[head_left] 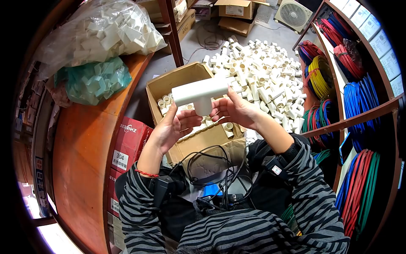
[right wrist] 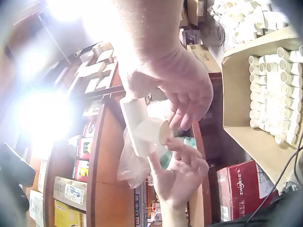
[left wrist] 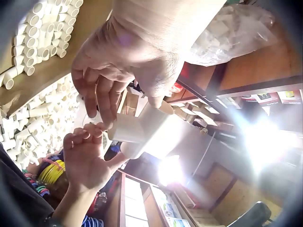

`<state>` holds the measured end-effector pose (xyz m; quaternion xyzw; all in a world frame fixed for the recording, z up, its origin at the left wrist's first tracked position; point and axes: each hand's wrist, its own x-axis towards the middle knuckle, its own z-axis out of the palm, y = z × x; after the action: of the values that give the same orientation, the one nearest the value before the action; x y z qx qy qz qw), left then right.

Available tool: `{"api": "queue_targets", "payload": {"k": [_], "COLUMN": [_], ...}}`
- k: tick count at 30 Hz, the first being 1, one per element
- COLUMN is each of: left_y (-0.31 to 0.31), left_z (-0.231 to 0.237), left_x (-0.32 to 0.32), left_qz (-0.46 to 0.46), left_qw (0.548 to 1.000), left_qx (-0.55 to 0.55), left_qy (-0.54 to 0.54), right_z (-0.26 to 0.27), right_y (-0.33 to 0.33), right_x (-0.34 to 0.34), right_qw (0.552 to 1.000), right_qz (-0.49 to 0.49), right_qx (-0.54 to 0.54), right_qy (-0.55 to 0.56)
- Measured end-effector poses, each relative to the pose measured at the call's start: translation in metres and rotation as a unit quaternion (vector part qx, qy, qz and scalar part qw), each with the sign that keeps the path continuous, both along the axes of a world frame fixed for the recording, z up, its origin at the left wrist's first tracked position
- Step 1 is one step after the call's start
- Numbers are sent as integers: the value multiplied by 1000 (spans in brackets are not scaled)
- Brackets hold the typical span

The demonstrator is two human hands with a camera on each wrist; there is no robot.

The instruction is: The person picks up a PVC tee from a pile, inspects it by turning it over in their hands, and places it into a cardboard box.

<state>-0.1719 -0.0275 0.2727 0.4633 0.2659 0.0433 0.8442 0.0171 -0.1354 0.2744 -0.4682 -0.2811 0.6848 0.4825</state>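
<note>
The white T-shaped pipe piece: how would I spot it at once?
In the head view, find the open cardboard box before the person. Over it, the left hand and right hand hold up the white T-shaped pipe piece. Many others crowd the box and the floor pile; only this one is held.

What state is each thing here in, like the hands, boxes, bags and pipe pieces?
Left hand: holding one end of the white T-shaped fitting.
Right hand: holding the other end.
White T-shaped fitting: held up between both hands.
Cardboard box: open, with rows of tubes inside.
Pile of tubes: loose, heaped.
Clear bag: bulging.
Green bag: filled.
Red boxes: stacked.
Yellow cable: coiled.
</note>
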Motion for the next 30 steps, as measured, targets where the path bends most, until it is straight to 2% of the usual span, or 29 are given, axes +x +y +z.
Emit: {"api": "queue_targets", "payload": {"k": [16,25,30], "left_y": [-2,0,0], "left_z": [4,-2,-1], "left_x": [1,1,2], "left_qz": [-4,0,3], "left_qw": [1000,1000,999], "left_qx": [12,11,8], "left_qy": [-7,-27,-38], "right_z": [5,5,4], "right_y": [-1,-1,-2], "right_x": [0,-1,0], "right_qw": [1000,998,999], "right_qz": [-2,-41,-36], "right_qx": [9,6,6], "right_qy": [20,40,18]}}
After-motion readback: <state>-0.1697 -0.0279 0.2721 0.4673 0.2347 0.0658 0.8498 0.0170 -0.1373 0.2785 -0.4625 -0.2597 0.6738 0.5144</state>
